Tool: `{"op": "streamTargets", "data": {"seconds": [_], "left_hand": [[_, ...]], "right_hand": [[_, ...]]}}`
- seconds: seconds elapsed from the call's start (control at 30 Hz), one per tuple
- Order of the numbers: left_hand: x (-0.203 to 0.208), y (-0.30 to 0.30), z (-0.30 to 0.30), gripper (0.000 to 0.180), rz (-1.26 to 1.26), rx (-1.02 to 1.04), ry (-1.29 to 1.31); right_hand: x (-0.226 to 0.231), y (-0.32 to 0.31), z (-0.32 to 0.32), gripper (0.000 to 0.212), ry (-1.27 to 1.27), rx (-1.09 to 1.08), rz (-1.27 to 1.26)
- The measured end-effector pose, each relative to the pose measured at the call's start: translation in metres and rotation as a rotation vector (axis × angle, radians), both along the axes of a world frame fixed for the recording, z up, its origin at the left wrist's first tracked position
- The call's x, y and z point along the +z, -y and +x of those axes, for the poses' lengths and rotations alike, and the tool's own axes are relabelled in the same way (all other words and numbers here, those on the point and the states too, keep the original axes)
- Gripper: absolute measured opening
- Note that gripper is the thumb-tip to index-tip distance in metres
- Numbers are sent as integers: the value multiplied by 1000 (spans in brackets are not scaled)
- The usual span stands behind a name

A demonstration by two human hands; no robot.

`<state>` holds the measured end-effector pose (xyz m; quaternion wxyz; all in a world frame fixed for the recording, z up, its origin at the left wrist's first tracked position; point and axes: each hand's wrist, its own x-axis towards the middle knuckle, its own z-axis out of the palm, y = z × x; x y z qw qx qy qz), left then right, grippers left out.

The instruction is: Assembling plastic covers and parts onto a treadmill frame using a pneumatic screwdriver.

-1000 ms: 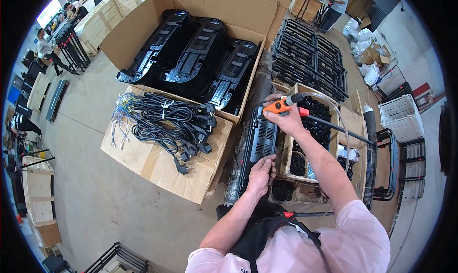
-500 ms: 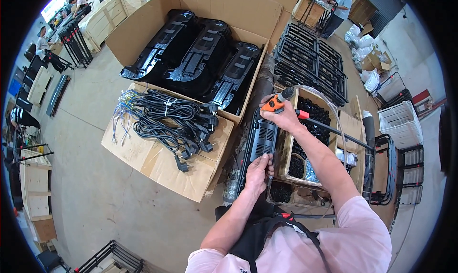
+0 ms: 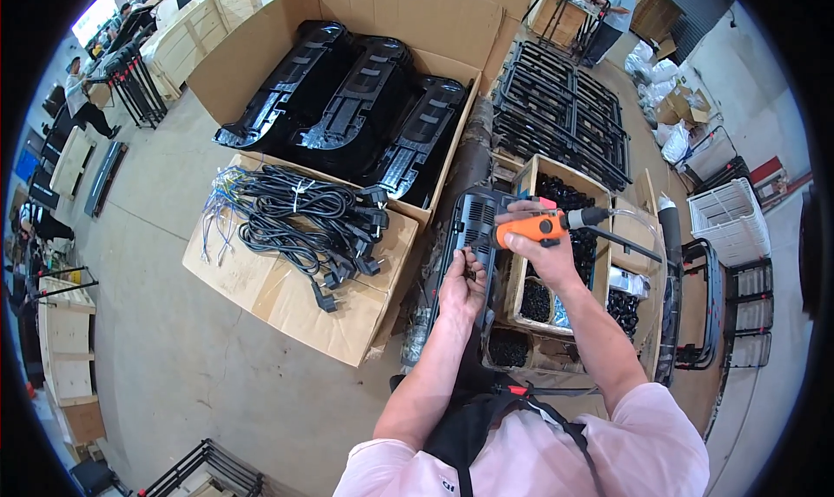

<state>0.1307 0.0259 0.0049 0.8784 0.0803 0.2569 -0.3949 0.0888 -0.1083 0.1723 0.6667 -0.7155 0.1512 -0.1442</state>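
Right hand [image 3: 549, 252]: your fingers are wrapped round an orange tool [image 3: 530, 230], thumb along its near side, its black nose pointing away to the right with a clear hose [image 3: 638, 214] curving from that end. Left hand [image 3: 461, 290]: your fingers are curled, thumb and fingertips drawn together at the near part of a long black slotted housing [image 3: 475, 212]; whether a small piece sits between them cannot be told. The housing lies lengthwise in front of you, its vents facing up, the left end of the tool close over its right edge; contact there is unclear. Just right of it, under and beyond your right hand, is a wooden tray [image 3: 546, 327] divided into compartments, with small black parts [image 3: 536, 302] in several of them. A container of fine black pieces [image 3: 507, 348] sits nearer your body. To the left of the housing, a bundle of black plug-ended cables [image 3: 300, 206], coloured wire ends out, lies on a cardboard carton [image 3: 248, 290]. Beyond that, an open cardboard box [image 3: 408, 9] holds glossy black mouldings [image 3: 352, 102]. Farther ahead, dark metal frames [image 3: 565, 106] are stacked. Far right: a white basket [image 3: 730, 223]. A co-worker [image 3: 613, 15] stands at upper right.
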Motion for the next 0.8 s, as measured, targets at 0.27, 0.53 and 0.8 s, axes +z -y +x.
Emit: {"op": "streamTargets", "data": {"seconds": [0.27,0.53,0.8], "left_hand": [[3,5,0,25,-94,35,28],[7,-2,0,26,-155,24,67],[21,3,-13,28,136,-106,92]], "right_hand": [[-9,-1,-14,58,2,-15,37],[-8,2,-13,57,-27,7,12],[-31,-1,14,56,6,-36,-97]]}}
